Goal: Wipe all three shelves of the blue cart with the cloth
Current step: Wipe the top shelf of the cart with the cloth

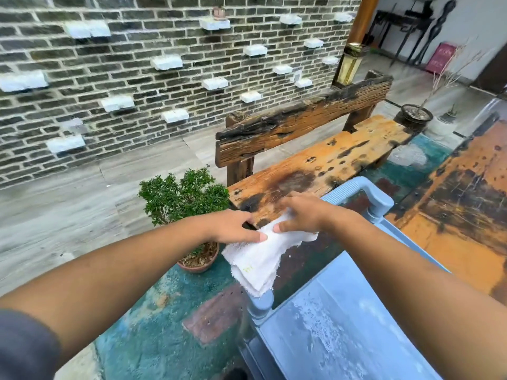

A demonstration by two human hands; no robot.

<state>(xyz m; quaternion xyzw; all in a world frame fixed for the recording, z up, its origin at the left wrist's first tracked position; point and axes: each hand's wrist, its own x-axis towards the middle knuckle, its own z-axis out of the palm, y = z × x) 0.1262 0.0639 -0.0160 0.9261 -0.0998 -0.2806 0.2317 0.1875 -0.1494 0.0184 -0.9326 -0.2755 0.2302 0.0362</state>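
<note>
Cloth (258, 259), white and folded, pinched along its upper edge by left hand (233, 226) and right hand (301, 212); its lower edge reaches the corner post of the blue cart (343, 325). Bench (329, 157) lies just beyond, potted plant (186, 196) to the left.

Courtyard patio: brick wall (137, 78), weathered bench (315, 165) (potted shrub (186, 198) beside).

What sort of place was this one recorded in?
Probably an outdoor courtyard or patio: a grey brick wall, a weathered wooden bench and a potted shrub standing by stone paving.
</note>
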